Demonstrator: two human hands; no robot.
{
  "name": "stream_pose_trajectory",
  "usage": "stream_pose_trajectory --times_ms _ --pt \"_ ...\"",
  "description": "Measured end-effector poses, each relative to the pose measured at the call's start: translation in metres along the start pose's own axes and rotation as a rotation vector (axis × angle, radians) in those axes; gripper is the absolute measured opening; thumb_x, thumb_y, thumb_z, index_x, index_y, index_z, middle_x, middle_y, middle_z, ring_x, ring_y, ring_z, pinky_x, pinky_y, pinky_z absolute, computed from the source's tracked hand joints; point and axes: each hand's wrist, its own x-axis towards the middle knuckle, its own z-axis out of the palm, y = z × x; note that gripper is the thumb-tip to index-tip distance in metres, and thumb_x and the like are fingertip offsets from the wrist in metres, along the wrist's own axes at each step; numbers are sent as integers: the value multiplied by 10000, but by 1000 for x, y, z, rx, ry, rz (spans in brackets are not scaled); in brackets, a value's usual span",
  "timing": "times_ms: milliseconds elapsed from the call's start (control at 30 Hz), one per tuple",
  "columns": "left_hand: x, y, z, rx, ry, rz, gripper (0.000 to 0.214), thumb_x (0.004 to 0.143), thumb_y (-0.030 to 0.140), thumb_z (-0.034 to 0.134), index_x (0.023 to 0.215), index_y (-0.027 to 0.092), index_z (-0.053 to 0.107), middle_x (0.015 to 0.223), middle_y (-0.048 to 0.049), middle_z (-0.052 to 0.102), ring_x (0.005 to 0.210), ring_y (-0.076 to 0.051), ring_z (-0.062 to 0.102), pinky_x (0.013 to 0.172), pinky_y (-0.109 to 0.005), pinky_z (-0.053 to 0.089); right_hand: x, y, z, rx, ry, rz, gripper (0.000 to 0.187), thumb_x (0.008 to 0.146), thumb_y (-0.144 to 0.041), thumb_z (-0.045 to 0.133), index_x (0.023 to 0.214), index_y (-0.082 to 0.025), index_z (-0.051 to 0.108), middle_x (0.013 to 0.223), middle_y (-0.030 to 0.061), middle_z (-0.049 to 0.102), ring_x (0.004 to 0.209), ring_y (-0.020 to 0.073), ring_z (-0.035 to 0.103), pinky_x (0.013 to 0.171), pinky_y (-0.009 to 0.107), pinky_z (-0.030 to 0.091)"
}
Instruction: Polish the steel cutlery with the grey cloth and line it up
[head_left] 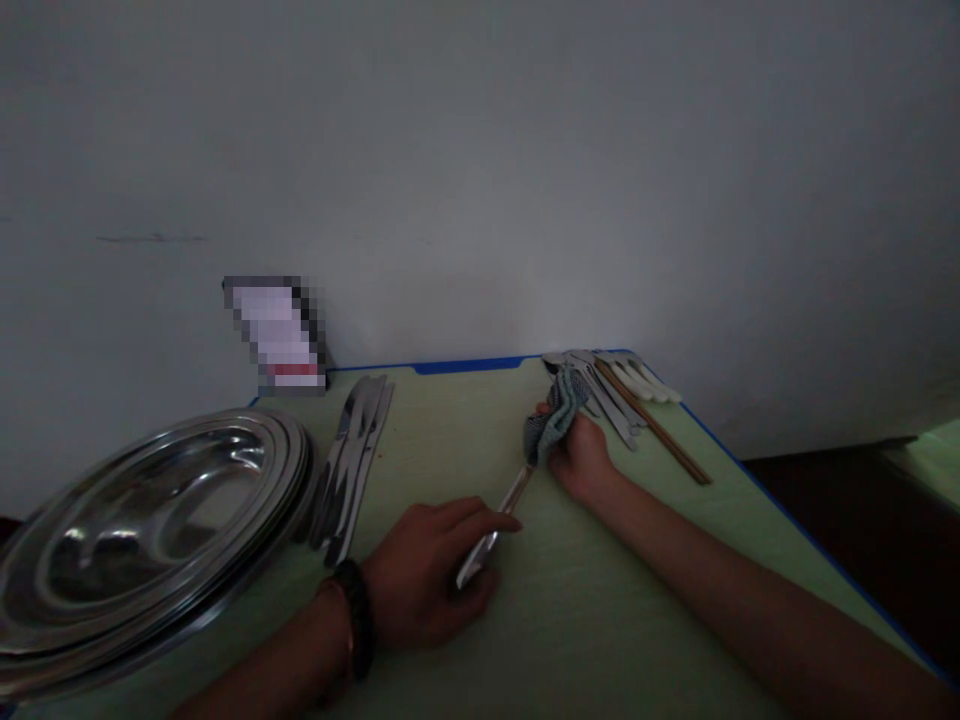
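Slantwise, a metal utensil [478, 558] lies under left fingers [487, 521].

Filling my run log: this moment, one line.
left hand: holds metal utensil; right hand: holds cloth at utensil's far end; nearby: metal trays, chopsticks

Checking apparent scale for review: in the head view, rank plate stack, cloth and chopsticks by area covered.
1. Plate stack, clearly largest, though nearer the camera
2. Cloth
3. Chopsticks, long but thin
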Motion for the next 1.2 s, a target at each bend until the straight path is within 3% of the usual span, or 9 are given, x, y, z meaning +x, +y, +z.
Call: stream_pose_trajectory --times_ms 100,267,400,500,633,733,867,1033,1200 --pt "-3 4 -4 -99 -24 61 417 737 297 594 1141 258 501 1033 -36 606 903 -197 585 778 -314 442 -3 1 1 -4 -27 13 98 702 -140 530 628 -205 529 508 -57 574 455 79 529 464 188 462" --pt "-4 4 -5 -286 27 41 413 784 247 583 1177 274 459 1091 -23 595 978 -179 564 849 -316 427 -2 -1 1 -65 -33 -20 114 753 -243 547 646 -210 528 541 -49 607 487 101 576 580 265 531" --pt "0 -6 4 -458 66 -147 392 789 243 592 1137 238 412 1012 -21 641 852 -153 607 743 -289 483 -1 -4 1 -47 -100 47 118 763 -325 543 761 -213 581 651 -26 666 597 150 635 633 331 548" --pt "4 -11 11 -512 173 -310 310 767 265 614 1010 213 429 936 -17 660 723 -140 611 638 -267 486 -4 -3 2 -40 -190 48 109 710 -233 590 815 -214 605 730 -26 689 735 161 652 708 318 541" --pt "8 -9 10 -477 306 -448 292 711 287 655 914 199 465 804 19 658 617 -123 593 565 -232 453 -9 -1 1 -145 -337 33 168 644 -170 670 806 -181 627 776 -6 699 814 161 644 784 298 517" --pt "10 -6 4 -368 338 -522 178 752 344 592 795 179 541 663 36 629 556 -119 559 516 -213 406 -11 -2 1 -181 -357 99 157 660 -233 686 790 -165 632 755 18 699 819 178 647 771 319 523" --pt "9 -7 2 -248 236 -498 371 862 378 408 605 169 574 538 34 565 516 -116 524 501 -208 357 -12 -4 1 -188 -356 176 194 657 -295 702 780 -164 630 733 36 698 845 200 647 752 342 529" --pt "8 -7 3 -230 192 -446 375 877 383 397 614 168 556 542 35 552 512 -108 512 495 -201 341 -18 -3 3 -255 -428 193 223 659 -339 698 774 -159 632 807 52 698 876 211 634 768 357 519" --pt "6 -6 0 -363 159 -362 291 900 356 375 719 175 514 576 43 576 528 -103 535 522 -195 376 -30 6 2 -284 -561 205 218 648 -275 694 832 -180 626 862 27 689 827 192 630 780 364 500"
